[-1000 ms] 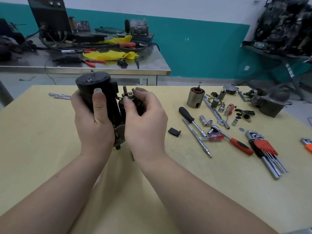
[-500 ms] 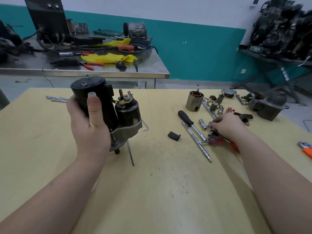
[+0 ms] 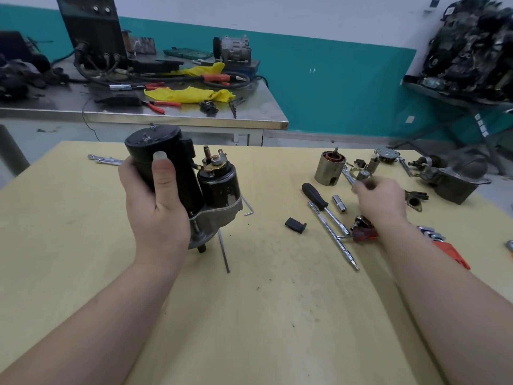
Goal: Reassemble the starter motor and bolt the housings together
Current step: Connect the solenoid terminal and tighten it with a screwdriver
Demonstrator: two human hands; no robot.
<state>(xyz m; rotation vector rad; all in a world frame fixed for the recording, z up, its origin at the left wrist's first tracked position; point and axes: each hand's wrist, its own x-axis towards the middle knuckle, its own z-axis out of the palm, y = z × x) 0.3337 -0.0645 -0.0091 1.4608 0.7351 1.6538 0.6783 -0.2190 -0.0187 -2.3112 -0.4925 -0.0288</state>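
Wide bare stretch of yellow tabletop [image 3: 277, 315] along the near edge and through the middle; clutter only toward the far right corner, a lone chrome extension bar [image 3: 105, 160] near the far left edge.

Starter motor [image 3: 191, 187] held upright above the left half of the tabletop, well back from the near edge: black cylindrical body with two studs on its top cap, shorter black solenoid beside it carrying brass terminals, grey cast housing beneath, a thin bolt [image 3: 223, 251] poking down toward the tabletop.

Left hand [image 3: 155, 207] wrapped round the black body, thumb flat up its front, fingers curled behind.

Right hand [image 3: 380, 201] out over the tools toward the far right, fingers curled downward and blurred, just beside a chrome wrench [image 3: 347, 175]; contact or grip impossible to tell. Near it: a black-handled screwdriver [image 3: 315, 196], a socket [image 3: 339, 203], a copper-wound metal cylinder [image 3: 330, 168].
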